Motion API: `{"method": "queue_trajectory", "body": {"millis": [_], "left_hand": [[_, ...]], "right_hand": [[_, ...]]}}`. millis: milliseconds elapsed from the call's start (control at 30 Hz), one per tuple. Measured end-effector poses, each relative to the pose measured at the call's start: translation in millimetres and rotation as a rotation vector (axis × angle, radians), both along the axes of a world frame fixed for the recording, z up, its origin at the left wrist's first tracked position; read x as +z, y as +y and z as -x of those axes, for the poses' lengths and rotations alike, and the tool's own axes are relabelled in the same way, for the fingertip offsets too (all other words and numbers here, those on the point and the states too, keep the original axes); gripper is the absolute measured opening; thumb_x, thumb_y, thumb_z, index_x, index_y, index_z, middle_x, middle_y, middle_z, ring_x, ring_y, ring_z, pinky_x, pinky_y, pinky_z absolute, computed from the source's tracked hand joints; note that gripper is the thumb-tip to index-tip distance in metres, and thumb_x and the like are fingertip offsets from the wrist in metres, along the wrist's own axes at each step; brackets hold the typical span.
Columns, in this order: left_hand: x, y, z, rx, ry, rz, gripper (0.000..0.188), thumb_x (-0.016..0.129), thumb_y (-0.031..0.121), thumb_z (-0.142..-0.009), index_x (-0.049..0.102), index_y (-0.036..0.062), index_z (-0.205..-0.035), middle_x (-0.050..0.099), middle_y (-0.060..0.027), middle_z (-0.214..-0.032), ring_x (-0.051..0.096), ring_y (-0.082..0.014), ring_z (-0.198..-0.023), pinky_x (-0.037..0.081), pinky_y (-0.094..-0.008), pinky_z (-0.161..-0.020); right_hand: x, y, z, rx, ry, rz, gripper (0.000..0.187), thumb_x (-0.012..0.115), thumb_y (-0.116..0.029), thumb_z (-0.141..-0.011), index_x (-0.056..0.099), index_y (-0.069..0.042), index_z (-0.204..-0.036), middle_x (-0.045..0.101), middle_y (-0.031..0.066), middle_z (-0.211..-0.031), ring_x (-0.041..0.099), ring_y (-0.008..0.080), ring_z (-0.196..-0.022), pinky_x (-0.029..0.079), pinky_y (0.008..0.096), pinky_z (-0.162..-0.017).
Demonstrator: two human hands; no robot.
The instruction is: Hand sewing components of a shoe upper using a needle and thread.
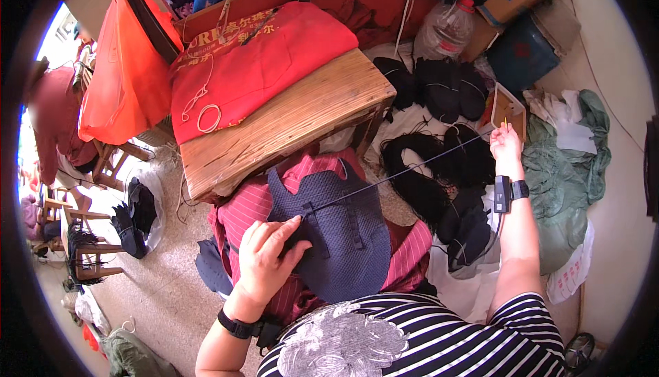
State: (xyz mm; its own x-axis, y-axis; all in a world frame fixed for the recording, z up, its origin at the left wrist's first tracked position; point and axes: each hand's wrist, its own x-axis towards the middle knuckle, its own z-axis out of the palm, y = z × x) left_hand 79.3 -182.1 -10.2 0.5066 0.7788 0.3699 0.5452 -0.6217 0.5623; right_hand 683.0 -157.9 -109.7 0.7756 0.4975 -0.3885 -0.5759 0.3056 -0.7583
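A dark blue woven piece (343, 240) with a notched upper edge and short strap-like strips lies across my lap, over red striped cloth (410, 257). My left hand (264, 257) is closed on its left edge, thumb and index finger near a small knot or loop. From that spot a thin dark cord (412, 168) runs taut up and to the right. Its far end is in my right hand (506, 145), raised with the arm stretched out and the fingers pinched together. A small yellowish tip, too small to name, sticks up from those fingers.
Ahead stands a wooden bench (295, 126) with a red cloth (268, 61) on top. Black cord bundles (419, 178) and black pieces (449, 88) lie on the right floor, near green cloth (566, 178) and a plastic bottle (446, 27). At left are small stools (93, 253) and another person (55, 123).
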Motion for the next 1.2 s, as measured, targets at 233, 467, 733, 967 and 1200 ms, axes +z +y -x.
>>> {"method": "queue_trajectory", "body": {"millis": [233,467,733,967,1200], "left_hand": [[-6,3,1,0.037,-0.052,0.009,0.034,0.079,0.002,-0.076,0.07,0.0025,-0.109,0.066,-0.012,-0.09,0.064,-0.0276,-0.08,0.051,-0.0347,-0.073],[-9,-7,10,0.217,-0.188,0.178,0.04,0.075,-0.007,-0.077,0.066,0.0016,-0.115,0.064,-0.0111,-0.099,0.064,-0.0191,-0.078,0.052,-0.0297,-0.067],[39,-6,-8,-0.102,-0.275,0.431,0.039,0.069,0.004,-0.09,0.065,-0.0009,-0.128,0.063,-0.013,-0.107,0.063,-0.0209,-0.089,0.052,-0.0303,-0.076],[27,-5,-23,-0.021,-0.709,0.777,0.021,0.054,0.007,-0.102,0.069,-0.0039,-0.112,0.064,-0.0113,-0.113,0.061,-0.0189,-0.103,0.049,-0.0312,-0.091],[25,2,-9,0.011,-1.061,1.216,0.031,0.044,0.022,-0.109,0.06,0.0,-0.124,0.047,0.0028,-0.07,0.046,-0.0078,-0.058,0.042,-0.0217,-0.058]], "right_hand": [[18,-2,1,-0.141,-0.2,0.033,0.025,0.054,-0.028,-0.104,0.055,-0.003,-0.103,0.046,0.0005,-0.077,0.043,0.012,-0.063,0.046,0.0281,-0.061],[72,-2,145,0.564,-0.185,0.083,0.027,0.054,-0.011,-0.091,0.055,0.002,-0.115,0.046,-0.0038,-0.069,0.043,0.0073,-0.053,0.049,0.0277,-0.06],[139,-49,338,1.486,-0.337,-0.14,0.017,0.049,-0.004,-0.102,0.044,0.001,-0.118,0.064,0.0116,-0.091,0.066,0.0156,-0.078,0.056,0.0283,-0.073],[133,-52,389,1.38,-0.72,-0.234,0.014,0.058,-0.008,-0.099,0.046,-0.004,-0.106,0.064,0.0093,-0.081,0.065,0.0145,-0.061,0.053,0.0298,-0.054],[130,-28,328,1.288,-1.352,-0.047,0.015,0.063,-0.02,-0.098,0.065,-0.005,-0.102,0.07,0.007,-0.086,0.069,0.0206,-0.07,0.055,0.0316,-0.063]]}}
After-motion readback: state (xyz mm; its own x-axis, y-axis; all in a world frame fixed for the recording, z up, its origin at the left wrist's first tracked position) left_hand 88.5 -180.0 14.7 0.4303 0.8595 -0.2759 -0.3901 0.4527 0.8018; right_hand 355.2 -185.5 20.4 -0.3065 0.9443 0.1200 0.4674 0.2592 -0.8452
